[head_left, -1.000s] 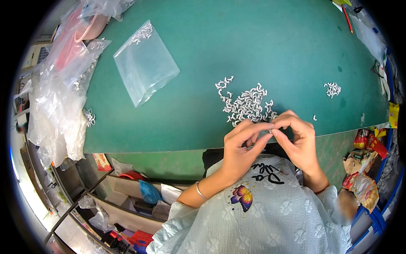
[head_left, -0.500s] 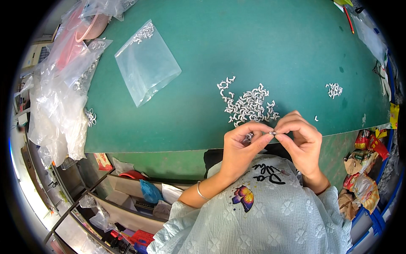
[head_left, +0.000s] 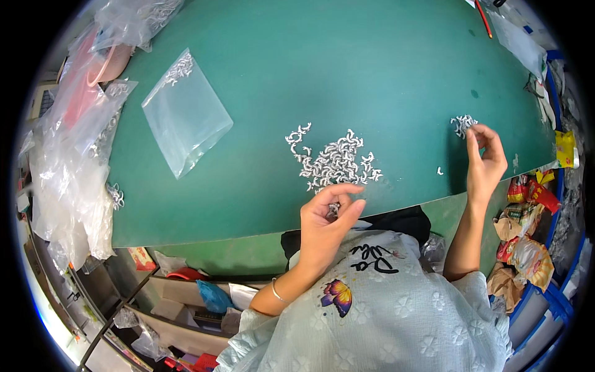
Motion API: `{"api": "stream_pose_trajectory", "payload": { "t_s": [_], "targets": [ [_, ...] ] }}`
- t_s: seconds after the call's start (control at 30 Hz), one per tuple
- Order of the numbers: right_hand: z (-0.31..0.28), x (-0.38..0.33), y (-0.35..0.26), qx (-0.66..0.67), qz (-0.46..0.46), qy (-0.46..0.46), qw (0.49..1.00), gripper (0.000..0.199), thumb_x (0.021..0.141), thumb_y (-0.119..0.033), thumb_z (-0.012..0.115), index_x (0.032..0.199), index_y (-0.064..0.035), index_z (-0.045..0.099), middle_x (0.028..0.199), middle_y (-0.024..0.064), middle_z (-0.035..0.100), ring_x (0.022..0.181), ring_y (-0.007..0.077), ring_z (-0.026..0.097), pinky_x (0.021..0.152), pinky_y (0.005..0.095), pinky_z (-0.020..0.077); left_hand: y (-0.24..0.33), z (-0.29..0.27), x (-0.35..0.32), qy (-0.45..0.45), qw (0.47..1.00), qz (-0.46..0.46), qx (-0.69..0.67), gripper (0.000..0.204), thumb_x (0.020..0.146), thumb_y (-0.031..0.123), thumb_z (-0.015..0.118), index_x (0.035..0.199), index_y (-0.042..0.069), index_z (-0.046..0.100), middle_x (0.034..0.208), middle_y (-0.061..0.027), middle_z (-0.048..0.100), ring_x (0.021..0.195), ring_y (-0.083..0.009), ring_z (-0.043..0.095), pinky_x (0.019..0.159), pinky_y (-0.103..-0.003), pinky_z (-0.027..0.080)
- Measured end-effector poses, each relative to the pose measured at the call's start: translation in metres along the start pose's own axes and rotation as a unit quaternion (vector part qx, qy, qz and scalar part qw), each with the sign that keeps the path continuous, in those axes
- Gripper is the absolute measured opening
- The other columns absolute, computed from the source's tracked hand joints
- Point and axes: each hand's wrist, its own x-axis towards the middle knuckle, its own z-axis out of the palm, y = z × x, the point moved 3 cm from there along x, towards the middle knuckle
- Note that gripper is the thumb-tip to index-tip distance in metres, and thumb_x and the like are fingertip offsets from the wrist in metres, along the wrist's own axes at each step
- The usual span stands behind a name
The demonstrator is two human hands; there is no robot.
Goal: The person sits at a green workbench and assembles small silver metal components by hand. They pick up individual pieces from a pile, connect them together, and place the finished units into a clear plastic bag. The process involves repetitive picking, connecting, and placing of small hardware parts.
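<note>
A pile of small white curved parts (head_left: 334, 161) lies in the middle of the green table (head_left: 347, 74). My left hand (head_left: 327, 217) hovers at the table's near edge just below the pile, fingers curled around a few of the white parts. Far to the right, my right hand (head_left: 484, 162) is raised over the table, its fingertips just next to a smaller heap of white parts (head_left: 462, 123). Whether it pinches a part I cannot tell. One stray part (head_left: 439, 170) lies between the two heaps.
A clear plastic bag (head_left: 184, 115) with some white parts in its top corner lies left of the pile. More crumpled clear bags (head_left: 71, 167) crowd the left edge. Snack wrappers (head_left: 527, 248) sit off the table's right edge, and a red pen (head_left: 483, 17) lies far back.
My hands were together at the table's near edge, working on one part. Now the right hand has swung out right to the small heap, and the left hand stays near the pile.
</note>
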Motion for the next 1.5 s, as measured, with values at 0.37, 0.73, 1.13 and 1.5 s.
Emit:
{"api": "stream_pose_trajectory", "payload": {
  "t_s": [0.37, 0.73, 1.13, 1.5],
  "targets": [
    [0.022, -0.027, -0.054, -0.051, -0.13, -0.12, 0.983, 0.018, 0.069, 0.001, 0.068, 0.086, -0.0036, 0.063, 0.086, 0.0083, 0.062, 0.085, 0.0242, 0.055, 0.078, 0.0336, 0.0428, 0.0, -0.003, -0.002, 0.005, 0.999, -0.017, 0.028, 0.017, 0.081, 0.0, 0.062, 0.099, 0.002, 0.061, 0.065, 0.0087, 0.039, 0.058, 0.0018, 0.03, 0.049, -0.015, 0.022],
    [0.063, -0.062, -0.073, -0.003, -0.244, -0.247, 0.938, 0.02, 0.067, -0.002, 0.069, 0.086, -0.0019, 0.06, 0.087, 0.0079, 0.055, 0.078, 0.0242, 0.051, 0.067, 0.0341, 0.0384, 0.001, -0.003, -0.004, 0.019, 0.999, -0.015, 0.035, 0.015, 0.084, 0.001, 0.059, 0.098, 0.002, 0.061, 0.067, 0.0088, 0.042, 0.057, 0.0024, 0.031, 0.049, -0.015, 0.022],
    [0.058, -0.083, -0.075, 0.463, 0.186, -0.299, 0.813, 0.01, 0.088, -0.002, 0.055, 0.094, 0.0035, 0.06, 0.085, 0.0045, 0.061, 0.079, 0.0091, 0.055, 0.072, 0.024, 0.0459, 0.005, 0.009, -0.006, 0.006, 0.995, 0.068, 0.067, 0.025, 0.074, -0.005, 0.067, 0.097, 0.003, 0.062, 0.065, 0.0075, 0.036, 0.057, 0.0002, 0.03, 0.049, -0.016, 0.025],
    [0.057, -0.092, -0.088, 0.473, 0.252, -0.329, 0.777, 0.011, 0.089, -0.004, 0.055, 0.095, 0.0035, 0.059, 0.087, 0.0051, 0.06, 0.081, 0.01, 0.055, 0.075, 0.0242, 0.0452, 0.018, 0.012, -0.009, 0.051, 0.928, 0.273, 0.247, 0.026, 0.064, -0.01, 0.072, 0.087, 0.001, 0.066, 0.061, 0.0035, 0.037, 0.054, -0.0043, 0.033, 0.047, -0.02, 0.025]
  ]
}}
